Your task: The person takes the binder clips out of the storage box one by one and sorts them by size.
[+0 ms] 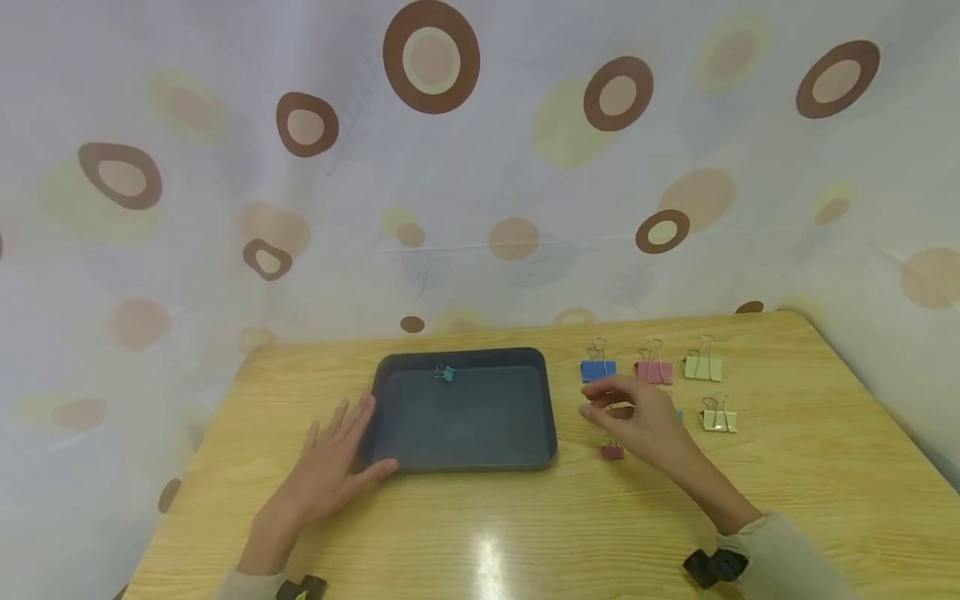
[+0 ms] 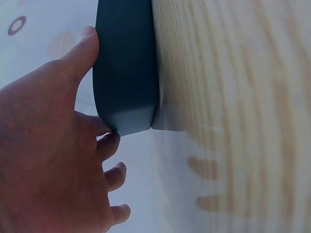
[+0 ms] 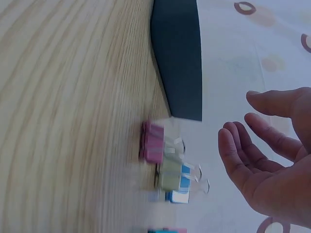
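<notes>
A: What carries everything?
B: The wooden bench (image 1: 525, 533). On it lies the dark tray (image 1: 465, 450), long axis running left to right, with one small teal clip (image 1: 446, 373) at its far rim.

A: And the hands?
B: The left hand (image 1: 337, 462) lies flat and released against the tray's left near corner. The right hand (image 1: 637, 417), fingers loose and holding nothing, hovers over the loose clips; the small pink clip (image 1: 612, 451) lies just beneath it on its near side, closest to that hand.

The left hand (image 1: 330, 471) lies flat with fingers spread, while the right hand (image 1: 637, 421) hovers, fingers loosely curved and empty.
</notes>
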Motion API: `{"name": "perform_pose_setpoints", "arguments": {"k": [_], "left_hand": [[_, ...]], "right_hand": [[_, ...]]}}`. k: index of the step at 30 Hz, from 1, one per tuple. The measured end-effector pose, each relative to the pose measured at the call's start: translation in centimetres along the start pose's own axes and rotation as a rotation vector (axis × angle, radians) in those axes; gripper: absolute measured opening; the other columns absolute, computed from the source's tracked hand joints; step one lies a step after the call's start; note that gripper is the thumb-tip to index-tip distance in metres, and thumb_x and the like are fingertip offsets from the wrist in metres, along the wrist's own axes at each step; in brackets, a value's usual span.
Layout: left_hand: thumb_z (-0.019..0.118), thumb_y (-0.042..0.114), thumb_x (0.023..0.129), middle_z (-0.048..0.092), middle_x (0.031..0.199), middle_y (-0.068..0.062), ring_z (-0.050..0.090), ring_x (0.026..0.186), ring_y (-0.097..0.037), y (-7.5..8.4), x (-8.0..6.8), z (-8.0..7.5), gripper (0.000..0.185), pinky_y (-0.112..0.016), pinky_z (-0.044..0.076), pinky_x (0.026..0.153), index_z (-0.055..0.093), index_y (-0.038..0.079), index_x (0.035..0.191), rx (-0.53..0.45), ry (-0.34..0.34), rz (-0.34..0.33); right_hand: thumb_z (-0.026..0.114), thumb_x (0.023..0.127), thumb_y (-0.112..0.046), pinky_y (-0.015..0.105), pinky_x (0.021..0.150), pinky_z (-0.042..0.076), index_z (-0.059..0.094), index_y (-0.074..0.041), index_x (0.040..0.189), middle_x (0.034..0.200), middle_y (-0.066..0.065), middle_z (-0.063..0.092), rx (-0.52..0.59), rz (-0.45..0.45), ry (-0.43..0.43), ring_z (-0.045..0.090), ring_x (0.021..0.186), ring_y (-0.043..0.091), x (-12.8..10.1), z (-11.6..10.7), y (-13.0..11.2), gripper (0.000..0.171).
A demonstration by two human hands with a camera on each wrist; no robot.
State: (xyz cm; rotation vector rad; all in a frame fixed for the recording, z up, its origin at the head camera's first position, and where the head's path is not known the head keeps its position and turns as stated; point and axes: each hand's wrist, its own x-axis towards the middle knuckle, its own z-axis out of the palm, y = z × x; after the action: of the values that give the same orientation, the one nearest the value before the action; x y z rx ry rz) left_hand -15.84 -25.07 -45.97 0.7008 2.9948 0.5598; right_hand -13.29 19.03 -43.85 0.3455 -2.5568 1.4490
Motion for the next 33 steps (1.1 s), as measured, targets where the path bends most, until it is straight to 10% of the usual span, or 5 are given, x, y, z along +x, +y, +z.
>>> {"name": "perform_pose_setpoints", "arguments": {"k": [22,33], "left_hand": [[0.059,0.065,0.096,0.016,0.170,-0.011,0.011,0.155,-0.043,0.0,-0.1,0.5,0.099,-0.074,0.004,0.117,0.018,0.007,0.165,0.003,-0.004,-0.009],[0.062,0.061,0.096,0.021,0.169,-0.016,0.015,0.152,-0.049,0.1,-0.3,0.0,0.097,-0.078,0.006,0.114,0.021,0.005,0.164,-0.031,0.047,0.034]], "right_hand": [[0.081,0.089,-0.007,0.046,0.087,0.060,0.069,-0.006,0.122,0.116,0.010,0.071,0.041,-0.165,0.007,0.068,0.106,0.037,4.3,7.1,-2.3,0.035],[0.082,0.090,-0.014,0.045,0.089,0.058,0.067,-0.005,0.126,0.118,0.012,0.068,0.035,-0.104,-0.031,0.067,0.108,0.032,6.4,10.6,-3.6,0.040]]}}
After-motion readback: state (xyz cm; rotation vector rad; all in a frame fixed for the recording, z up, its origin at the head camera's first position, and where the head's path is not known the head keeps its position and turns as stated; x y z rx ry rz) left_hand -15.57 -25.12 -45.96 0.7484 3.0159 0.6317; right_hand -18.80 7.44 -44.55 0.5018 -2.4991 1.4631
